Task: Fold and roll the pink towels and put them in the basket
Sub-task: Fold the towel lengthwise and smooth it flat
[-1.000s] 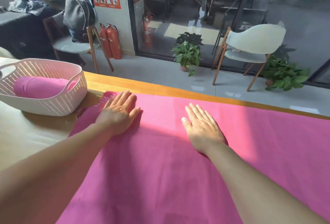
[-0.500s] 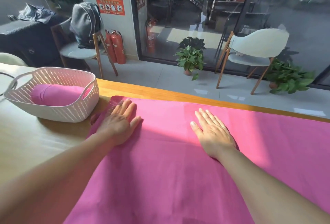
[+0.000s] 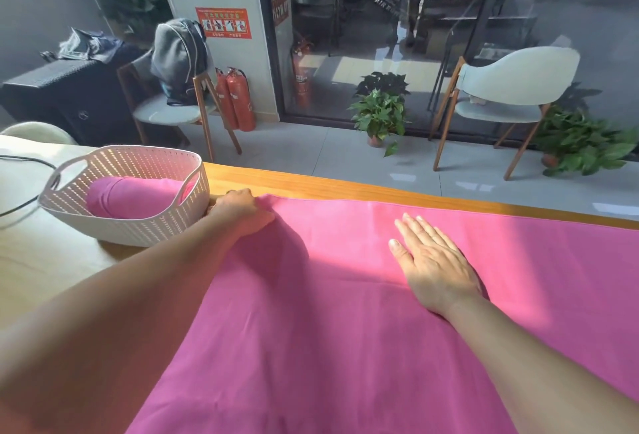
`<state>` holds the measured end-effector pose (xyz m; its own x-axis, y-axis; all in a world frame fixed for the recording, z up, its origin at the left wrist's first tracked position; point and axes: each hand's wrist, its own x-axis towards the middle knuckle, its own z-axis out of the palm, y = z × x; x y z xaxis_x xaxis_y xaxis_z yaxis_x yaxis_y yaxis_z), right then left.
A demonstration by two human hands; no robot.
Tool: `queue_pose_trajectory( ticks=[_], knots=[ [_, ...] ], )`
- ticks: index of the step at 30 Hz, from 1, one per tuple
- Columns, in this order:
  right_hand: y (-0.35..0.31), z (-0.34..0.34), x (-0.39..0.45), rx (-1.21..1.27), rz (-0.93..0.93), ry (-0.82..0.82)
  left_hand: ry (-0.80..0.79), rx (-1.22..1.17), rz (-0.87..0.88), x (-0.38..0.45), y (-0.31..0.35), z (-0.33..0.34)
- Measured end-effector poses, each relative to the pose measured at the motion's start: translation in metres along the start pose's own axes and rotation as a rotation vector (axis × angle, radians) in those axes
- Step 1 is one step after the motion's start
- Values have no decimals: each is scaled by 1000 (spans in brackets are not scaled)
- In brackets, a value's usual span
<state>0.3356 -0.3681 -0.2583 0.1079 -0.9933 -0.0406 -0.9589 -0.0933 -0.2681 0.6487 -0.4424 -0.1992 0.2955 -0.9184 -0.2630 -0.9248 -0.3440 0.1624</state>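
A large pink towel (image 3: 345,330) lies spread flat over the wooden table (image 3: 345,188), reaching from the middle to the right edge of view. My left hand (image 3: 238,210) is curled at the towel's far left corner, right beside the basket, with the cloth pinched in its fingers. Flat on the towel near its far edge rests my right hand (image 3: 432,261), palm down, fingers apart. The white perforated basket (image 3: 138,226) stands at the left on the table with one rolled pink towel (image 3: 135,197) inside.
A dark cable (image 3: 20,157) runs over the table left of the basket. Beyond the table's far edge are tiled floor, two chairs (image 3: 511,102), potted plants (image 3: 380,115), fire extinguishers (image 3: 235,98) and a glass wall.
My left hand slid from lying flat on the towel to its far left corner and closed on the cloth. The right hand stayed flat. The view tilted up a little.
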Motion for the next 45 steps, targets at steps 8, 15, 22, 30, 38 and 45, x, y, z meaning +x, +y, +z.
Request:
queue_pose_trajectory(
  ticks=[8,15,22,30,38,45],
  knots=[
    [-2,-3,-2,-2,-2,2,-216,161,120,-23,13,-37],
    [-3,-3,-3,1,-3,9,-48,332,362,-37,-4,-19],
    [-3,-3,-1,19,-13,11,299,186,202,-7,-15,-11],
    [-5,-15,2,200,-1,-35,482,23,619,-86,47,42],
    [62,-23,-32,-46,98,-24,202,99,544,-115,18,103],
    [-2,-21,-68,106,163,152,266,-72,514,-159,54,101]
  ],
)
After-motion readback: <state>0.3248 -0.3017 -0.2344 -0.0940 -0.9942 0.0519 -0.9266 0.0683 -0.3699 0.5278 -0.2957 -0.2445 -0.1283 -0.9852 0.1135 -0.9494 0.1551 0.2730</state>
